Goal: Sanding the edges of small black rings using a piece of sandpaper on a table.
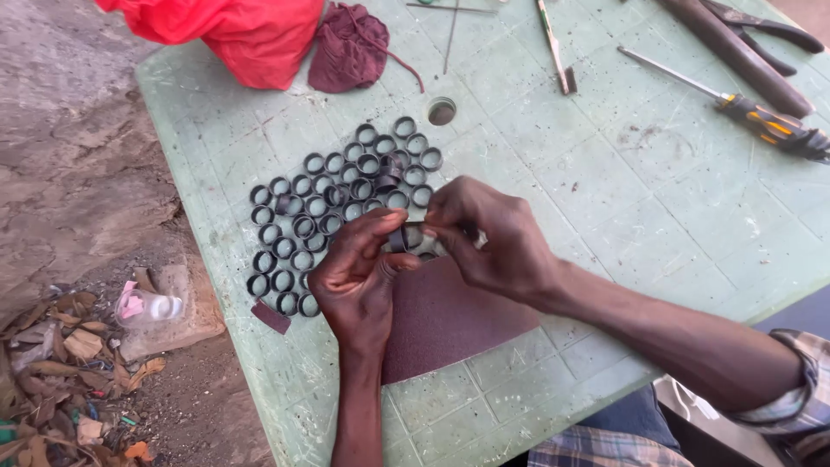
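Observation:
My left hand (356, 275) and my right hand (491, 235) meet over the green plastic table (622, 207). Between their fingertips they pinch one small dark ring (403, 238), with the left thumb and forefinger on its left side and the right fingers on its right. Under both hands lies a dark reddish-brown sheet of abrasive paper (450, 320). Just beyond the hands, several more dark rings (333, 203) stand on the table in close rows.
A red cloth (233, 30) and a maroon pouch (350, 47) lie at the table's far edge. A yellow-and-black handled screwdriver (761, 117), pliers (761, 35) and thin rods lie at the far right. A round hole (442, 111) pierces the tabletop. Littered ground borders the left.

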